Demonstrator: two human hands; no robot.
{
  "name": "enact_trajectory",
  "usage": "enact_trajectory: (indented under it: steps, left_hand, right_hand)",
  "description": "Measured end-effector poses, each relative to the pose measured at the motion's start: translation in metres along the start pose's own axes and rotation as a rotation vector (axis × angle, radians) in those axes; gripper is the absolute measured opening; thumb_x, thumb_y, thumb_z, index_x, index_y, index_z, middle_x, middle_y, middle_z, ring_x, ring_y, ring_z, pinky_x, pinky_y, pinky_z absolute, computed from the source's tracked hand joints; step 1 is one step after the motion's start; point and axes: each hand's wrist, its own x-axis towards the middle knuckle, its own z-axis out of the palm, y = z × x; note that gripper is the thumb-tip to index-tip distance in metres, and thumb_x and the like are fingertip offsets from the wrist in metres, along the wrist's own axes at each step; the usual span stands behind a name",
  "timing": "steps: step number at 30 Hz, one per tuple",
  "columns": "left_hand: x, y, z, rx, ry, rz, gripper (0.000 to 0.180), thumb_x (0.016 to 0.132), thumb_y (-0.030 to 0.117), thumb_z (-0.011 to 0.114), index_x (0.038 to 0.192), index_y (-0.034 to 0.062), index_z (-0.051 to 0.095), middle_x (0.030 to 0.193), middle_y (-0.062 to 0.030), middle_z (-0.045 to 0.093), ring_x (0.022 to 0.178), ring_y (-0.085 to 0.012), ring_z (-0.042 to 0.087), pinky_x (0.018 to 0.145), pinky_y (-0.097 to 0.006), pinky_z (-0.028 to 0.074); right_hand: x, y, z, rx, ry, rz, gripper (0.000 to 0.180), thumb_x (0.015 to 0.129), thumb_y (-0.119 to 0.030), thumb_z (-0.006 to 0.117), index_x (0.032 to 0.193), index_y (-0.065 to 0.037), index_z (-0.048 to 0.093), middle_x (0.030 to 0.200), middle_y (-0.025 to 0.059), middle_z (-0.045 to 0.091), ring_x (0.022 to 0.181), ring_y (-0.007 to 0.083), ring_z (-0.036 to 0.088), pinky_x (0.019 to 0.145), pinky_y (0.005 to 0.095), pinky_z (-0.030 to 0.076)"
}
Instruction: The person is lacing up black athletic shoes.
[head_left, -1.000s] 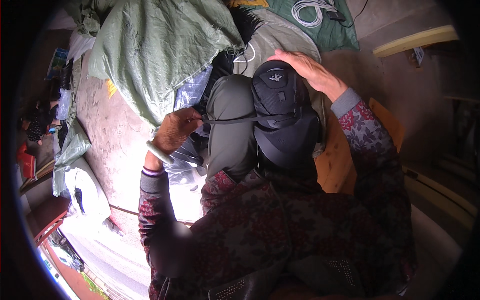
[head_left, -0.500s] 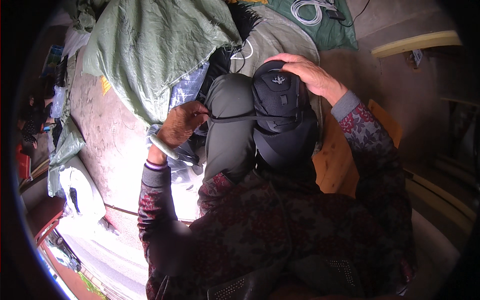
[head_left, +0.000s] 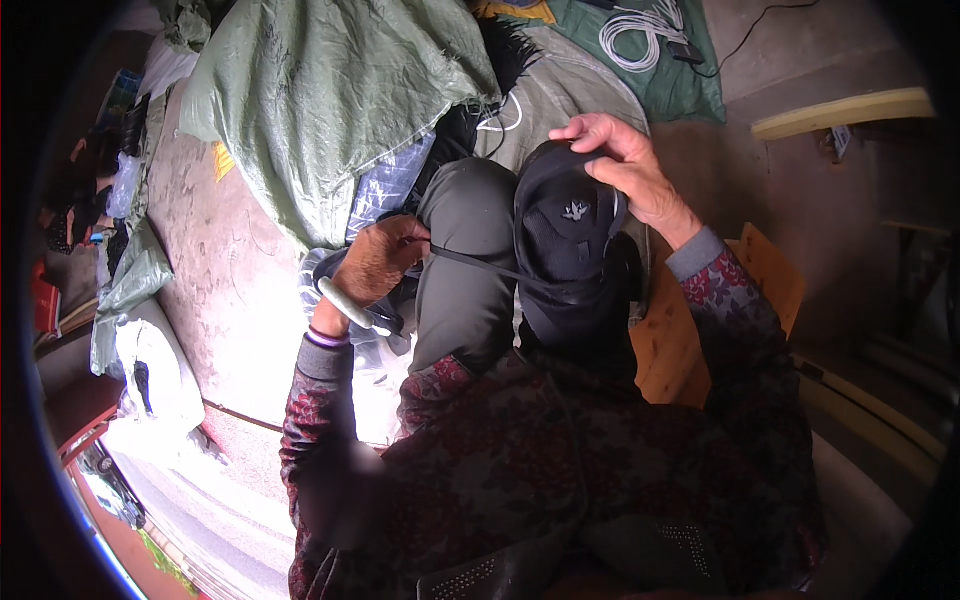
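Note:
A black cap (head_left: 565, 240) with a small pale leaf-like emblem lies on my right knee. My right hand (head_left: 645, 180) grips its far rim, thumb and fingers closed round the dark fabric. A thin black strap (head_left: 478, 263) runs from the cap leftward across my left knee (head_left: 465, 320). At its left end my left hand (head_left: 378, 262) pinches the strap, fingers pressed together. The strap looks taut and nearly straight. The part of the cap toward my body is dark, so its brim is hard to make out.
Beyond my left hand spreads a large green woven sack (head_left: 330, 110), with clear plastic near it. A coiled white cable (head_left: 645, 35) lies on a green sheet at the far right. An orange wooden seat (head_left: 675, 335) shows beside my right leg.
The cap's far rim has been tilted and folded over by my right hand, and the brim shows less. The strap now slants and looks thinner. The whole view has shifted slightly.

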Motion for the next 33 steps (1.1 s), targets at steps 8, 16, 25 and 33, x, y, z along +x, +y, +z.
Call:
enact_trajectory:
  steps: [8, 16, 25, 33]
  left_hand:
    - [-0.002, -0.011, -0.001, -0.107, 0.006, -0.019, 0.011, 0.088, 0.006, 0.068, 0.097, 0.0002, 0.066, 0.083, -0.0083, 0.067, 0.075, -0.0134, 0.062, 0.069, -0.029, 0.050]
    - [-0.005, -0.018, 0.001, -0.161, 0.022, -0.007, 0.011, 0.089, 0.007, 0.068, 0.097, 0.0003, 0.066, 0.083, -0.0081, 0.067, 0.076, -0.0127, 0.061, 0.069, -0.029, 0.050]
    - [-0.005, -0.008, -0.010, -0.112, 0.001, -0.089, 0.010, 0.089, 0.007, 0.068, 0.096, -0.0006, 0.066, 0.081, -0.0078, 0.067, 0.078, -0.0144, 0.064, 0.071, -0.029, 0.050]
    - [-0.013, -0.012, -0.017, -0.066, 0.027, -0.093, 0.008, 0.090, 0.007, 0.066, 0.095, 0.0007, 0.066, 0.076, -0.0018, 0.062, 0.071, -0.0085, 0.054, 0.067, -0.026, 0.046]
  right_hand:
    - [0.004, -0.016, 0.016, -0.233, 0.052, -0.222, 0.023, 0.068, 0.018, 0.057, 0.074, -0.004, 0.062, 0.093, 0.0043, 0.052, 0.096, 0.0187, 0.057, 0.092, 0.0328, 0.044]
    - [0.005, -0.039, 0.033, -0.334, -0.001, -0.341, 0.024, 0.065, 0.017, 0.061, 0.074, -0.005, 0.063, 0.091, 0.0032, 0.047, 0.094, 0.0205, 0.055, 0.088, 0.0343, 0.046]
    - [-0.006, 0.002, 0.010, 0.017, 0.221, 0.092, 0.017, 0.081, -0.002, 0.058, 0.098, -0.002, 0.060, 0.107, 0.0042, 0.056, 0.105, 0.0135, 0.052, 0.096, 0.0288, 0.040]
    - [-0.004, 0.020, 0.007, 0.066, 0.182, 0.226, 0.022, 0.085, -0.007, 0.058, 0.105, -0.001, 0.066, 0.098, 0.0017, 0.065, 0.092, 0.0090, 0.058, 0.086, 0.0243, 0.046]
